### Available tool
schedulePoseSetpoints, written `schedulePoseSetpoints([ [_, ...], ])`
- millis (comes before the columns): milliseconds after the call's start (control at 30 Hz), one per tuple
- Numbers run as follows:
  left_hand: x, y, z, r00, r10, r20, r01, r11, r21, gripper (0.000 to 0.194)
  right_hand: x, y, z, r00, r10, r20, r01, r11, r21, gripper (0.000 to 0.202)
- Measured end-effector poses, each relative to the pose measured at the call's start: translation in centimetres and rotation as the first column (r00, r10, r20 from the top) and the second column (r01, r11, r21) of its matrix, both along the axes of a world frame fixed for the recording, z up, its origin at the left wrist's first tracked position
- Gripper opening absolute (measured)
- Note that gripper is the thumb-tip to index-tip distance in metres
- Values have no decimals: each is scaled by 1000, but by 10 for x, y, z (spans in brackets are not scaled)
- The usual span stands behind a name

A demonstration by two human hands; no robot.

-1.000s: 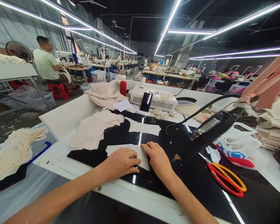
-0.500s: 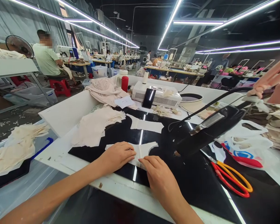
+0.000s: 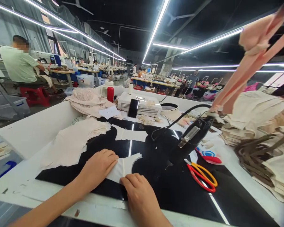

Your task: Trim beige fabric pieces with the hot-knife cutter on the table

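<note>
A pale cream fabric piece (image 3: 130, 164) with a seam down its middle and a curved right edge lies on the glossy black board (image 3: 161, 189). My left hand (image 3: 100, 167) rests on its left part, fingers together and laid flat over the cloth. At the near edge by the seam, my right hand (image 3: 140, 195) has its fingertips pressed together on the fabric; the thumb is mostly hidden. Beyond them lies a similar fabric piece (image 3: 132, 136). A stack of cream fabric pieces (image 3: 68, 142) sits to the left of my left hand.
Scissors (image 3: 211, 190) with red and yellow handles lie at right. A black corded tool (image 3: 191, 135) hangs from pink fabric strips (image 3: 248, 69). A phone (image 3: 133, 108) leans against a white vented box (image 3: 146, 108). Fabric stacks (image 3: 236, 132) stand far right; a seated person (image 3: 19, 66) is at left.
The view has swung right and tilted up, so the table appears shifted left. My hands keep their places on the fabric piece, with the right fingertips still at its near edge.
</note>
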State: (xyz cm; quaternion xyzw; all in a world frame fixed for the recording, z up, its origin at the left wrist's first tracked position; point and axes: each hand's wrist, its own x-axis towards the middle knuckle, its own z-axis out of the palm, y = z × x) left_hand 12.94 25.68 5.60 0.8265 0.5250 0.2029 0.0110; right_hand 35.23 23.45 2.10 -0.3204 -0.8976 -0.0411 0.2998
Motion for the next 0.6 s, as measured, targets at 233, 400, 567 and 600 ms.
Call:
schedulePoseSetpoints([
  [233,25,25,-13,998,33,55,-24,988,-151,12,-7,0,-13,999,-15,-47,21,992,127,25],
  [400,17,32,-20,991,78,104,-60,985,-164,11,-11,1,-25,997,-15,-80,30,981,192,16],
  [567,14,36,-25,989,68,130,-51,990,-130,13,-15,2,-29,994,5,-109,22,970,244,11],
  [600,14,36,-25,989,70,130,-53,989,-135,13,-15,3,-28,993,5,-119,26,967,254,12],
])
